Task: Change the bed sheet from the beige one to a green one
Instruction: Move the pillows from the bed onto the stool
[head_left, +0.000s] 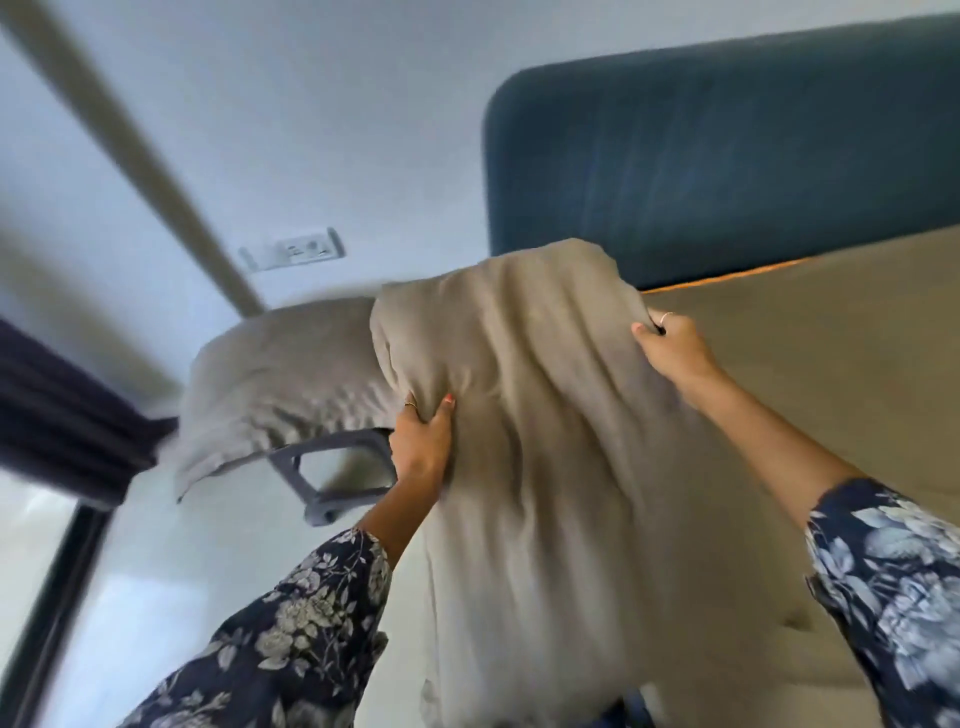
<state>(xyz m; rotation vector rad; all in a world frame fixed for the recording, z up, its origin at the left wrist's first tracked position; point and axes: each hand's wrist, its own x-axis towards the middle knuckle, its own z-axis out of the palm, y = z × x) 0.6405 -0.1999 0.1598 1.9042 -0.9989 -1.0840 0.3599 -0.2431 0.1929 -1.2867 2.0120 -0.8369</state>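
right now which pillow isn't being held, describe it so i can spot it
Start at the dark blue headboard and go left past the beige pillow gripped by both hands. The other pillow lies beyond it on a grey chair, under the wall socket. It looks greyer, and no hand touches it.

Beige pillow (519, 415) at centre frame, a second, greyer beige pillow (280, 379) to its left; beige sheet (831, 364) at right; dark blue headboard (727, 156) upper right; pale bluish-white wall (311, 104) upper left; navy sleeves (291, 623) with white floral print at the bottom corners; dark navy curtain (62, 415) at left edge.
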